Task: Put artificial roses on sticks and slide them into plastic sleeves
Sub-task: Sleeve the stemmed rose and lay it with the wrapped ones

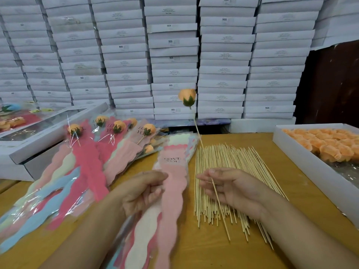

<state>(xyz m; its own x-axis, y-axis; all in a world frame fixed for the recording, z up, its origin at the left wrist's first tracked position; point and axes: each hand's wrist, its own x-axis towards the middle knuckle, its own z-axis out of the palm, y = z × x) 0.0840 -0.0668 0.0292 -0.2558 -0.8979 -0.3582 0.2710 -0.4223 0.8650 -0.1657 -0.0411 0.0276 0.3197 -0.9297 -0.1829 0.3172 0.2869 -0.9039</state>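
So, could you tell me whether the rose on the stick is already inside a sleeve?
Not yet. The rose stands bare above the table on its stick, held by the right hand.

Two bare forearms reach in from below, no sleeves, no watch or bracelet on either wrist; the left hand (142, 191) and the right hand (233, 188) are gloveless, with short, plain, unpainted fingernails

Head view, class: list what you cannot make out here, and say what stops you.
- Box labels: print too small and blurred to read.
- Tray of roses: cut off by the right edge.
- Left hand: motion blur; its grip on the pink sleeve is unclear.
- Stick in the right hand: mid-length lost against the loose sticks.
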